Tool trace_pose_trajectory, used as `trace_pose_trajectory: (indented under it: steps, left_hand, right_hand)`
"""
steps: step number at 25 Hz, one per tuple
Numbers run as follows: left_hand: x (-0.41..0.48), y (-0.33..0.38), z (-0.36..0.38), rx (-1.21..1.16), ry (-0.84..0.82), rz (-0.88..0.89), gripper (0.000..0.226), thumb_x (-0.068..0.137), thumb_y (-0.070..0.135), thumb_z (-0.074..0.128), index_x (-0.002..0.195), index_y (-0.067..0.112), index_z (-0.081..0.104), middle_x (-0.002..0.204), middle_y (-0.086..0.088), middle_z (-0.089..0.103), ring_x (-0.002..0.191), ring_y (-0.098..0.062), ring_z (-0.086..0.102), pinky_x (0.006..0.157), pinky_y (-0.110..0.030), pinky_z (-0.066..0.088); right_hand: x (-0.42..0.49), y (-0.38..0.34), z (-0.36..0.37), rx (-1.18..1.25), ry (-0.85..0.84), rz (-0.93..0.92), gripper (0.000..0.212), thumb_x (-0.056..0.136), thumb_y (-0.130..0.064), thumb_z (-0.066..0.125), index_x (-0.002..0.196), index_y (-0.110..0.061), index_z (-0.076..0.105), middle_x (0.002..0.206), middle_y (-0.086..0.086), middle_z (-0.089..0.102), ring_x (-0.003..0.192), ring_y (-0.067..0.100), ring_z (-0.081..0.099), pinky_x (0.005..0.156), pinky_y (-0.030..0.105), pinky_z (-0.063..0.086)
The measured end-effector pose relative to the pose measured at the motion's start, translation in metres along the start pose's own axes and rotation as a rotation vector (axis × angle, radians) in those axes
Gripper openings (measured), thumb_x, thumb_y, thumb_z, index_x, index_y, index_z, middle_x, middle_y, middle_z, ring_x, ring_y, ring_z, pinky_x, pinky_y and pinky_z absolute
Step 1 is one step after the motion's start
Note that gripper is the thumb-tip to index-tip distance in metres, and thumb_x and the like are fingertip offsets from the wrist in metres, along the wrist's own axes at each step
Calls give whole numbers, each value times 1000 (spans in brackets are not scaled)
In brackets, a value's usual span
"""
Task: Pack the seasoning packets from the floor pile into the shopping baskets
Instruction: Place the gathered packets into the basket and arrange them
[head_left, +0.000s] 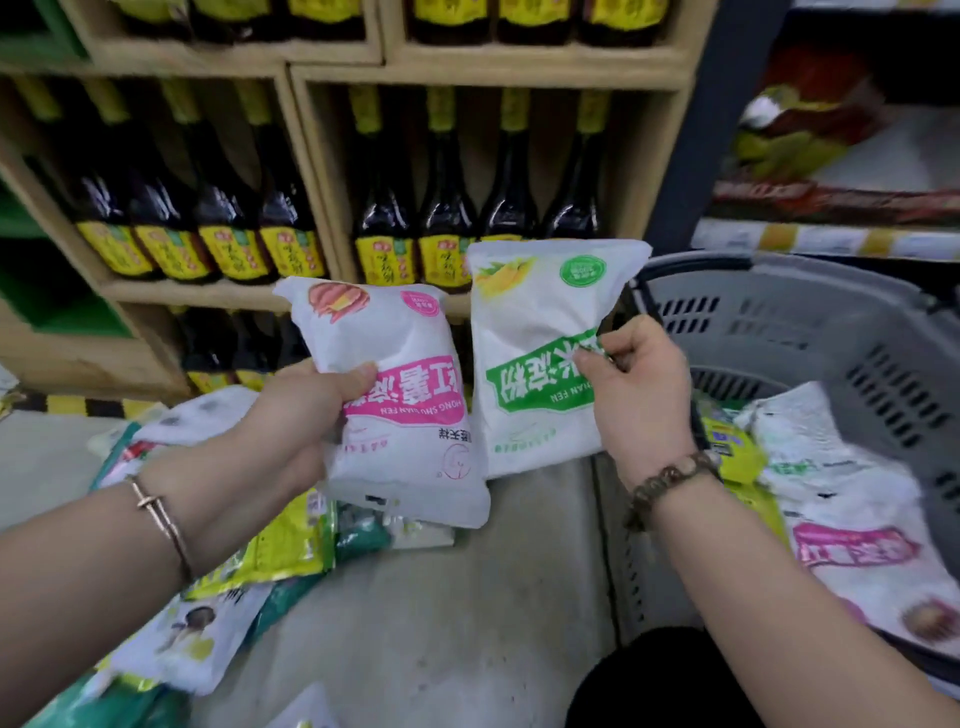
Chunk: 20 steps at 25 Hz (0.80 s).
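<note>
left hand (291, 410) is gripping the white plastic packet with the pink band (400, 395), right hand (636, 392) is pinching the edge of the white green-banded packet (535, 353), both hanging beside the grey slotted basket (810, 322). soft, powdery, probably slippery; gripping mid-body looks safest.

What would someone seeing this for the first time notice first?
Mid-frame, the left hand grips a white pink-labelled packet and the right hand pinches a green-labelled packet. Behind them, dark bottles with yellow labels fill wooden shelves; at right, a grey shopping basket holds more packets.
</note>
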<state>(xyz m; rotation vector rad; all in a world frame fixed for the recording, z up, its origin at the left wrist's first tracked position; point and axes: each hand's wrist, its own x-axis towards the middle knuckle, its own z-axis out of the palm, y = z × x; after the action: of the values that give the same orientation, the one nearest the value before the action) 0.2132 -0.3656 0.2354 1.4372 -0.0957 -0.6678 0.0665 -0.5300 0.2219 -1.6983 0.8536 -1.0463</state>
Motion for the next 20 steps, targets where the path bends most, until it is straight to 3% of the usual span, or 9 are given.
trace_pose_trajectory:
  steps: [3,8,11,14,16,20]
  left_hand:
    - [-20,12,48,41,-102,35,12,93,5,55,87,12,62,59,-1,70,47,-15,66,40,-26,52]
    - [-52,12,132,59,-270,59,11,92,5,55,88,11,64,65,-4,72,51,-16,67,45,-29,55]
    - [-63,-6,186,50,-332,12,14,93,4,54,84,11,62,64,-4,71,51,-16,67,46,-29,56]
    - [-65,-41,234,75,-354,-66,15,93,2,54,84,11,61,85,-12,70,71,-26,68,66,-38,59]
    - [-60,-67,260,120,-360,-66,16,91,0,56,80,11,61,98,-20,68,91,-34,66,84,-50,54]
    - [-54,-113,301,373,-303,11,20,88,2,56,71,13,55,88,-14,63,94,-34,64,85,-45,51]
  right_hand:
    - [12,-16,-52,-57,-7,-47,37,81,-4,67,62,-22,41,66,1,53,68,22,55,64,35,45]
    - [32,-22,-162,-50,53,-50,38,80,0,67,62,-21,42,50,-10,54,45,-2,48,46,15,39]
    - [45,-10,-216,-160,112,-19,34,82,2,66,65,-18,43,61,1,53,46,-2,52,47,12,43]
    - [51,27,-250,-367,158,47,33,82,-1,66,64,-18,43,65,3,50,62,12,55,61,28,46]
    - [48,59,-264,-499,115,144,33,82,-2,65,63,-18,43,66,0,48,69,20,51,63,28,39]
    - [43,102,-270,-704,-29,250,34,82,-4,64,62,-19,40,67,-5,46,75,19,48,59,27,29]
